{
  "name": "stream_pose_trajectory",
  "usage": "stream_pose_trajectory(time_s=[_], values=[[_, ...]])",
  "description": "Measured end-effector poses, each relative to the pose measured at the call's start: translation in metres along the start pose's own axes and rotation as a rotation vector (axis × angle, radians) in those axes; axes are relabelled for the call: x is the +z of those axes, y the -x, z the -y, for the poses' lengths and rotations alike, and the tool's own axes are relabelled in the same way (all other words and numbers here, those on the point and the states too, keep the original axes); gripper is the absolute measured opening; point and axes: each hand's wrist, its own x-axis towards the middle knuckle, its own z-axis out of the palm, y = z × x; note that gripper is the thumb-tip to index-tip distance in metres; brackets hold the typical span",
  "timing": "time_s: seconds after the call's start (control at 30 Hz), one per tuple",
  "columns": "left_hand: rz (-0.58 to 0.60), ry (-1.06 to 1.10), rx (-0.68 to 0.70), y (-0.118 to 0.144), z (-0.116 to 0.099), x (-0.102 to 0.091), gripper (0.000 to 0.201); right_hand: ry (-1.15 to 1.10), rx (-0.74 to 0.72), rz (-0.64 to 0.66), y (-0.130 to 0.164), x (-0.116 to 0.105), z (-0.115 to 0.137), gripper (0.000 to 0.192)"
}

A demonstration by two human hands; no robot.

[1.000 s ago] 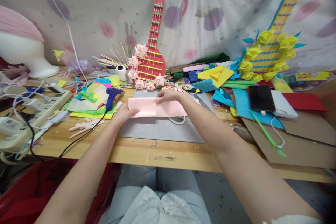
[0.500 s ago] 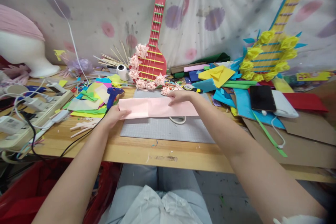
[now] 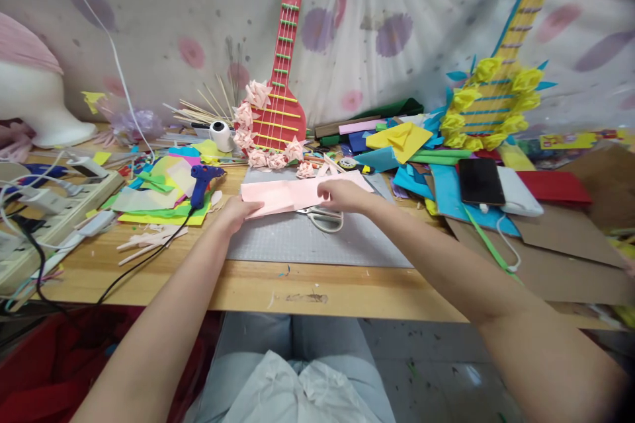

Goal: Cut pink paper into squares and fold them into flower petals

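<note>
The paper (image 3: 290, 197) hides most of the scissors' (image 3: 327, 231) blades and part of the mat (image 3: 297, 244); the right forearm (image 3: 446, 264) hides more of the mat. The left grip's (image 3: 235, 213) fingers disappear beneath the paper. By the desk's (image 3: 248, 287) left edge, the foam head (image 3: 40, 106) and power strip (image 3: 64, 228) are cut off; toward its back right corner, the yellow guitar (image 3: 489, 106) loses its neck's top. Scraps (image 3: 284, 271) at the front edge are too small to identify
</note>
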Motion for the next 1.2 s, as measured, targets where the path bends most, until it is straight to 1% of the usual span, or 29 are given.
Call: stream_pose_trajectory(time_s=[0.07, 0.17, 0.23, 0.3, 0.4, 0.43, 0.5, 0.57, 0.67, 0.8, 0.83, 0.9, 0.97, 1.03, 1.13, 1.2], values=[[0.002, 0.023, 0.013, -0.001, 0.000, 0.000, 0.038, 0.017, -0.036, 0.114, 0.007, 0.009, 0.007, 0.028], [-0.012, -0.012, 0.029, -0.003, -0.002, -0.001, 0.039, 0.035, -0.003, 0.161, 0.012, 0.015, 0.016, 0.035], [-0.032, -0.073, 0.046, -0.005, -0.006, -0.003, 0.037, 0.044, 0.044, 0.208, 0.012, 0.012, 0.019, 0.036], [-0.057, -0.121, 0.068, -0.006, -0.010, -0.006, 0.036, 0.040, 0.061, 0.274, 0.014, 0.004, 0.019, 0.033], [-0.075, -0.149, 0.079, -0.007, -0.016, -0.010, 0.036, -0.015, 0.032, 0.403, 0.020, -0.012, 0.006, 0.022], [-0.075, -0.154, 0.084, -0.007, -0.017, -0.011, 0.037, -0.049, 0.039, 0.455, 0.024, -0.016, -0.001, 0.021], [-0.062, -0.157, 0.107, -0.007, -0.019, -0.014, 0.041, -0.156, 0.056, 0.517, 0.030, -0.021, -0.017, 0.021], [-0.035, -0.149, 0.136, -0.004, -0.022, -0.018, 0.043, -0.318, 0.050, 0.566, 0.037, -0.021, -0.031, 0.024], [0.002, -0.163, 0.176, 0.004, -0.032, -0.025, 0.042, -0.531, 0.061, 0.561, 0.042, -0.016, -0.040, 0.025], [0.005, -0.334, 0.267, 0.016, -0.051, -0.040, 0.031, -0.796, 0.084, 0.593, 0.040, -0.010, -0.037, 0.031], [-0.001, -0.366, 0.291, 0.018, -0.055, -0.044, 0.029, -0.858, 0.090, 0.590, 0.038, -0.009, -0.036, 0.033], [-0.032, -0.375, 0.337, 0.020, -0.059, -0.051, 0.027, -0.967, 0.097, 0.543, 0.035, -0.007, -0.034, 0.037], [-0.086, -0.310, 0.365, 0.021, -0.061, -0.055, 0.028, -1.074, 0.099, 0.485, 0.031, -0.004, -0.032, 0.038], [-0.139, -0.200, 0.380, 0.023, -0.061, -0.055, 0.029, -1.189, 0.086, 0.449, 0.029, 0.000, -0.030, 0.039], [-0.205, -0.070, 0.435, 0.026, -0.061, -0.047, 0.028, -1.341, 0.046, 0.445, 0.029, 0.004, -0.020, 0.041], [-0.232, -0.014, 0.489, 0.025, -0.060, -0.038, 0.025, -1.377, 0.012, 0.465, 0.030, 0.006, -0.012, 0.039]])
